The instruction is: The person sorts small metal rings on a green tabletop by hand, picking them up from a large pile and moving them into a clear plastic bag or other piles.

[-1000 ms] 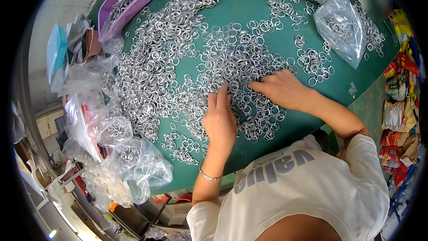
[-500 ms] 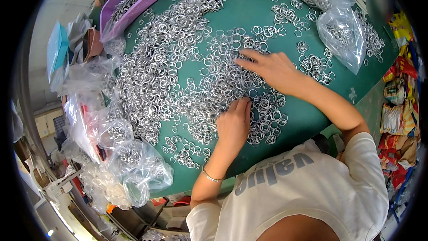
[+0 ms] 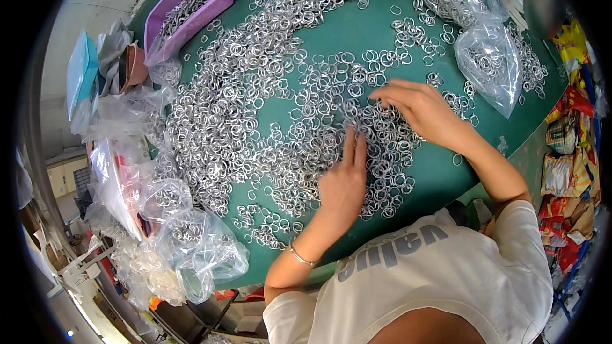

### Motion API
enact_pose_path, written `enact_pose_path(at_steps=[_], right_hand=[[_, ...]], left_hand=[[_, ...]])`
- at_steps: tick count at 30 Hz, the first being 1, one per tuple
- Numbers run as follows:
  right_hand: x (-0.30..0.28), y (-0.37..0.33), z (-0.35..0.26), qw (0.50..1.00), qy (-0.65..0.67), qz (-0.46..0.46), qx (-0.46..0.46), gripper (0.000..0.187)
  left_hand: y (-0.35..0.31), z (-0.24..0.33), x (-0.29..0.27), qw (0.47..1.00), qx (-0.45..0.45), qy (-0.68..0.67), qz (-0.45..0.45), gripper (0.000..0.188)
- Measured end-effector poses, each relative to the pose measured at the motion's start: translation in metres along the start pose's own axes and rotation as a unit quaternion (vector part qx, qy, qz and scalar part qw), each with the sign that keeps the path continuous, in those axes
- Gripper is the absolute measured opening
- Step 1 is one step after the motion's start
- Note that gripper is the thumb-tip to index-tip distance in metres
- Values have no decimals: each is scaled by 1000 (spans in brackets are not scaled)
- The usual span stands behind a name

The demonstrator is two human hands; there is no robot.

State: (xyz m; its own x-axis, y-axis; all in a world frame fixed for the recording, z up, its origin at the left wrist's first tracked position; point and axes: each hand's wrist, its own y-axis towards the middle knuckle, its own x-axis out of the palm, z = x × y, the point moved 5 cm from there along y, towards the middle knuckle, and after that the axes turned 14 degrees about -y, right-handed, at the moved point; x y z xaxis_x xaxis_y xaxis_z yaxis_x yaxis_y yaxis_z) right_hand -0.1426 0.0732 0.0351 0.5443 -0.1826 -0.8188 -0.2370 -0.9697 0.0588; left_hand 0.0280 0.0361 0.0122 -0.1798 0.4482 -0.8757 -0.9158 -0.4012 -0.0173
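Observation:
Silver metal rings (image 3: 217, 108) lie in a wide, dense spread on a green table. My left hand (image 3: 343, 194) rests at the near part of the pile, with two fingers stretched forward onto the rings and the rest tucked from sight. To its right and farther off, my right hand (image 3: 427, 111) reaches over the pile's right side. Its fingers point left, slightly bent, their tips at the rings. Neither hand visibly grips a ring. Some rings between the hands are blurred.
At the far left stands a purple bin (image 3: 223, 0) of small metal parts. Clear plastic bags (image 3: 220, 251) crowd the table's left edge. A bag of rings (image 3: 491, 67) lies at the right, and colourful packages (image 3: 564, 172) sit beyond that edge.
My right hand has come nearer and to the right. My left hand's fingers have straightened forward. Rings have gathered between the hands. Another person's hand at the far left has left view.

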Motion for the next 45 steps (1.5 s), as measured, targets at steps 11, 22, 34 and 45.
enact_pose_path(at_steps=[11,22,34,45], right_hand=[[38,-13,-38,950,-187,-166,-189,34],[11,25,8,979,-203,17,-18,49],[16,-14,-14,983,-107,-110,-105,43],[-11,18,76,935,-323,53,139,58]], left_hand=[[-2,-26,-32,988,-78,-122,60,57],[-39,-42,-30,988,-136,-53,53,57],[-34,-53,-35,985,-92,-79,120,55],[-19,-75,-63,965,-115,-102,211,26]])
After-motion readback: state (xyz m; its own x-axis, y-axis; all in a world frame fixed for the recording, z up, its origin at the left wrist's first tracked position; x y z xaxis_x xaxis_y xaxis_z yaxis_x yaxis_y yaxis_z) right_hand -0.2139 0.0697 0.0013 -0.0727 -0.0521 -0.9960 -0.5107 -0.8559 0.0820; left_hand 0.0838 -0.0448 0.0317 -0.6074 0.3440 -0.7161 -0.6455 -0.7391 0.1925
